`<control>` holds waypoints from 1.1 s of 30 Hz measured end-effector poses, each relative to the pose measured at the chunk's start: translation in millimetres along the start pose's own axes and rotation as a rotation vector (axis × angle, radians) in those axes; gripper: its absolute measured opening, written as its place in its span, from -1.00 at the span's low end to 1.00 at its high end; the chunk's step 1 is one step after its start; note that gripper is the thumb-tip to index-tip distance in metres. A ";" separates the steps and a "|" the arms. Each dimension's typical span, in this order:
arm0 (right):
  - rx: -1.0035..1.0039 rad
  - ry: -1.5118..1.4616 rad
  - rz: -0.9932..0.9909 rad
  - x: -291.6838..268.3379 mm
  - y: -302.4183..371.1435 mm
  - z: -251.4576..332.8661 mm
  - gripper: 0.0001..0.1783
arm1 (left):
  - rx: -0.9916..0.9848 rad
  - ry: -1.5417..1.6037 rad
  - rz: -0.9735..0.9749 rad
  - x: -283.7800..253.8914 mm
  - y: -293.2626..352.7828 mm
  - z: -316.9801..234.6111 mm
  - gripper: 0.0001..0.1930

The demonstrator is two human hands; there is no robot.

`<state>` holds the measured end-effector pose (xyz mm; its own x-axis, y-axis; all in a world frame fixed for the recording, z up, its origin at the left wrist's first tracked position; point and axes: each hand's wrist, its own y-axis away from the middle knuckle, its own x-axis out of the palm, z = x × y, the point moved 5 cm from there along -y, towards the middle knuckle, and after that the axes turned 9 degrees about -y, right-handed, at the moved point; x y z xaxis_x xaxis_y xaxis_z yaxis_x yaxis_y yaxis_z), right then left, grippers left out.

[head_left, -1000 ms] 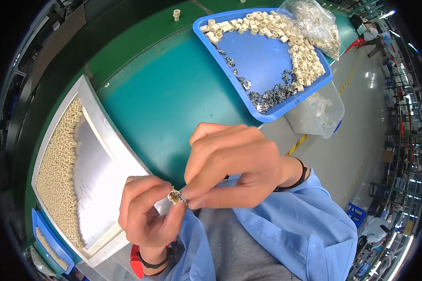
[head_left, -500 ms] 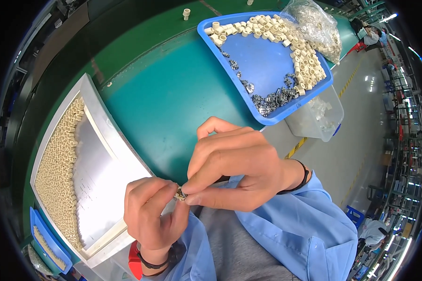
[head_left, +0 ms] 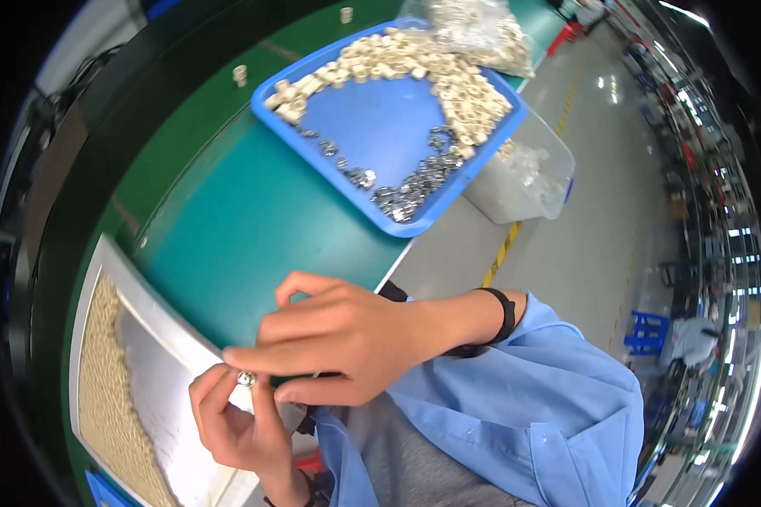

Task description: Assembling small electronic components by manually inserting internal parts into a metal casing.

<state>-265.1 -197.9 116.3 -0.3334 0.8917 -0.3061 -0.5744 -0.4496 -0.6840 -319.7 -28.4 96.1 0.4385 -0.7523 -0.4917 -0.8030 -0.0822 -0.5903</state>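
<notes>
Low in front of me, my left hand (head_left: 238, 427) pinches a small round fitting (head_left: 245, 379) between thumb and fingers. Its upper end shows shiny metal and a pale rim; the rest is hidden by the fingertips. My right hand (head_left: 338, 338) reaches across from the right, index finger stretched out over the fitting and thumb held apart below it. Nothing shows between those fingers; whether the index finger touches the fitting I cannot tell. Beyond the hands, a blue tray (head_left: 320, 177) holds cream plastic sleeves (head_left: 473, 106) along its far and right sides and silver metal clips (head_left: 423, 184) near its front corner.
A metal-framed tray (head_left: 156, 313) at left carries packed rows of cream pieces (head_left: 110, 380). A bag of sleeves (head_left: 482, 34) rests at the blue tray's far corner. Beside it stands a clear bin (head_left: 533, 173). Two loose sleeves, one here (head_left: 240, 76), lie on the green surface.
My right thumb and index finger have parted from their pinch at the fitting, and the index finger now extends over it. My view has shifted, with the trays sitting elsewhere in it.
</notes>
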 end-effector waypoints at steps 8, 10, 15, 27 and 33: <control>0.496 0.660 0.030 -184.2 50.0 -115.8 -0.72 | -0.232 0.206 -0.044 8.4 11.2 21.9 -0.76; 0.519 0.879 -0.023 -242.9 51.4 -138.0 -0.72 | -0.375 0.306 0.052 12.9 12.6 27.6 -0.76; 0.497 1.203 0.019 -301.1 32.4 -194.2 -0.69 | -0.534 0.414 0.129 18.2 17.6 38.4 -0.77; 0.370 1.394 0.023 -300.2 39.5 -215.3 -0.69 | -0.438 0.216 0.322 25.7 44.8 65.3 -0.38; 0.575 0.818 -0.077 -260.4 20.1 -174.0 -0.76 | -0.266 0.301 0.235 27.8 38.1 60.2 -0.53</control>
<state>-59.8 -430.0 67.0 0.2120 0.5841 -0.7835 -0.9190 -0.1535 -0.3631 -313.8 -13.1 21.4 0.1274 -0.9236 -0.3617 -0.9594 -0.0222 -0.2812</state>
